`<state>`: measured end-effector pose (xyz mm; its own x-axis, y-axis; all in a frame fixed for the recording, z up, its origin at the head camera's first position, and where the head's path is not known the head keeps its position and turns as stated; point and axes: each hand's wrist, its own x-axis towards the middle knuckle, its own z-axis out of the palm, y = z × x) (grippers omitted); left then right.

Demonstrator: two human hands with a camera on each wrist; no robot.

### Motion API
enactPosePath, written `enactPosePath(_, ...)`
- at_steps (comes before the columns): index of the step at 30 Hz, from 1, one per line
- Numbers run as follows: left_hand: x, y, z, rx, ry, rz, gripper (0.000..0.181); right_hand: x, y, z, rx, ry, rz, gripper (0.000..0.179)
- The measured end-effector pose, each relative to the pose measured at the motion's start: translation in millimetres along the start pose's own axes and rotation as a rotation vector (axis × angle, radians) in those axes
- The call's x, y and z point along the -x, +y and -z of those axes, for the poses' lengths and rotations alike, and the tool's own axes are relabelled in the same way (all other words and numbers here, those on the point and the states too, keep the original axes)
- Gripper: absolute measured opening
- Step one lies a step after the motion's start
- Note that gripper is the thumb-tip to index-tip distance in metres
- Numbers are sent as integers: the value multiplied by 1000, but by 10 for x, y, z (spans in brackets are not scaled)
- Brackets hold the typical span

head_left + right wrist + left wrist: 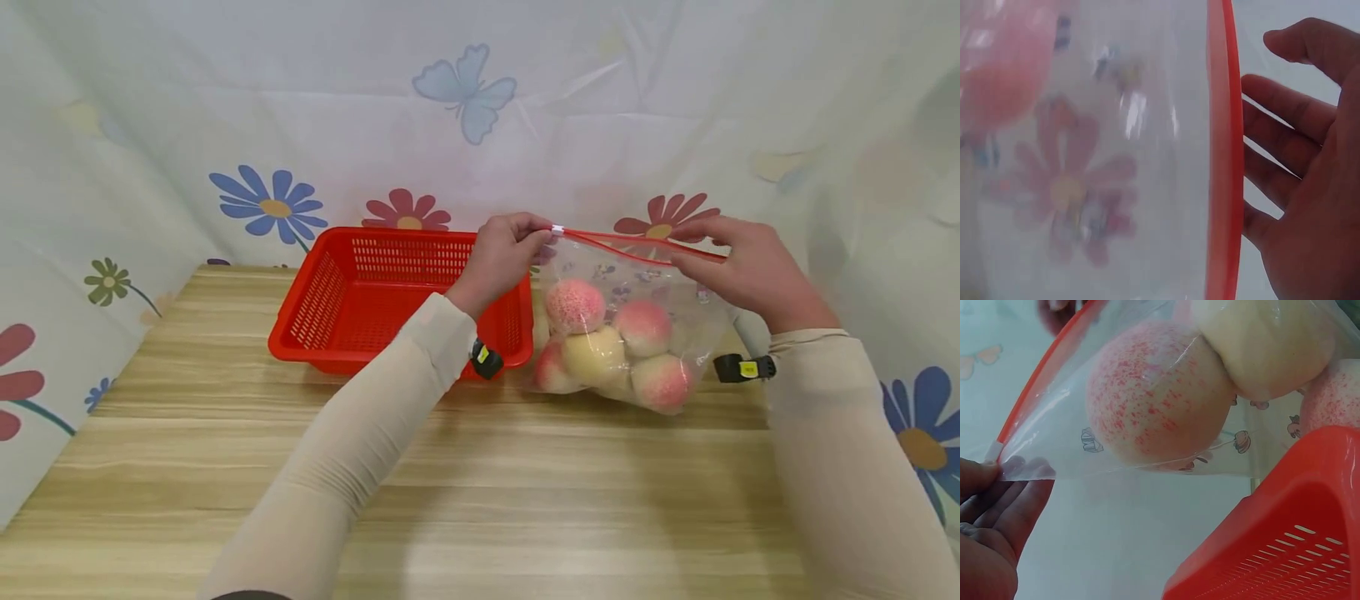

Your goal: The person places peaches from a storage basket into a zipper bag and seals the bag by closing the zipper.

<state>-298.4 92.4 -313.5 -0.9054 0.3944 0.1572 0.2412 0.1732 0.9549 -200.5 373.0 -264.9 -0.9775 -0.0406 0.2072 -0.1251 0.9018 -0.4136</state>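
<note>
A clear zip bag point(705, 312) with a red zip strip point(637, 242) along its top holds several pink and cream peaches point(595, 357). By the white slider point(557, 230), my left hand point(498, 254) pinches the bag's upper left corner between thumb and fingers. In the left wrist view, that thumb point(975, 477) lies against the corner. My right hand point(757, 267) is at the right end of the strip. The right wrist view has its thumb point(1310, 44) spread away from the fingers, whose tips reach the strip's edge, partly hidden behind it.
Left of the bag, a red plastic basket point(300, 354) with slotted walls stands on the wood-grain table point(450, 500), partly behind my left forearm. A white cloth point(360, 100) printed with flowers and a butterfly hangs behind and around the table.
</note>
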Motion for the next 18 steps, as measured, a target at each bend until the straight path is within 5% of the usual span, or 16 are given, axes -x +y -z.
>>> enactPosePath(6,17,-6,-4,-2,15,-7,19,-290,-447,-238,34,6,211,39)
enactPosePath(18,28,-18,-39,30,31,-33,16,-554,-839,-500,39,-45,276,30)
